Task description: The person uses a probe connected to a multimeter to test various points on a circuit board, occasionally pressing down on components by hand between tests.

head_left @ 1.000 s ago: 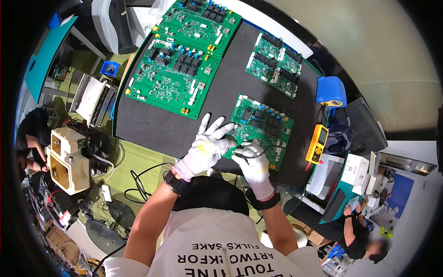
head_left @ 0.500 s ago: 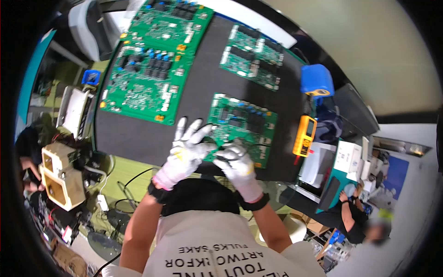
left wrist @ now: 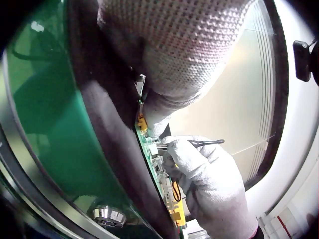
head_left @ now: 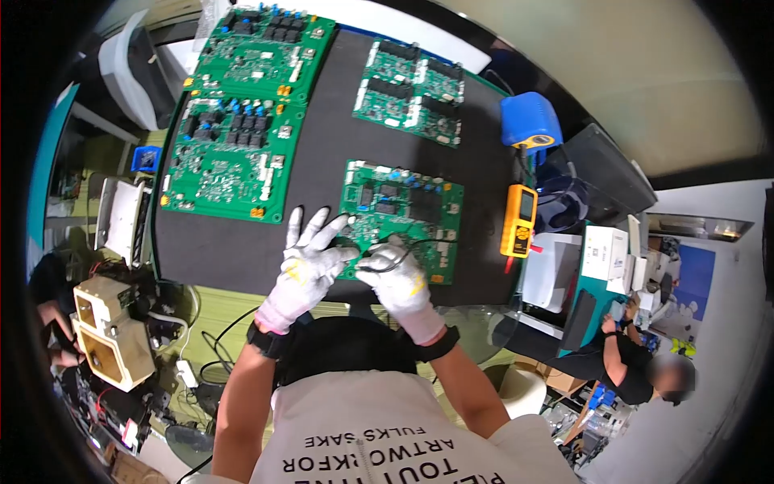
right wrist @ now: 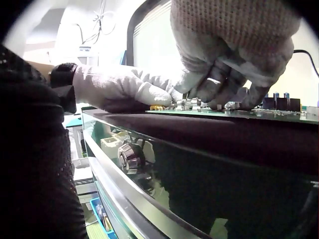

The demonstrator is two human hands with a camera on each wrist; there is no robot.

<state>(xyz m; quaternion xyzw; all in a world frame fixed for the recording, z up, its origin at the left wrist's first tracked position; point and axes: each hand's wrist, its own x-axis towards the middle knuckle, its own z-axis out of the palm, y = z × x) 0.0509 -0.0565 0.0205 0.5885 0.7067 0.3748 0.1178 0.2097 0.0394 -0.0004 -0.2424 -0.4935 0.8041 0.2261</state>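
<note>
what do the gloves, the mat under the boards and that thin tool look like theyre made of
Gloves on the left hand and right hand: white knitted fabric, its weave plain in the wrist views. Mat: matte black, probably rubber or foam, no glare. Tool pinched by the right hand: thin, dark, slightly glossy, likely metal tweezers. Circuit board: green, rigid, probably lacquered fibreglass.

White knit gloves, black wristbands, white lettered T-shirt.
</note>
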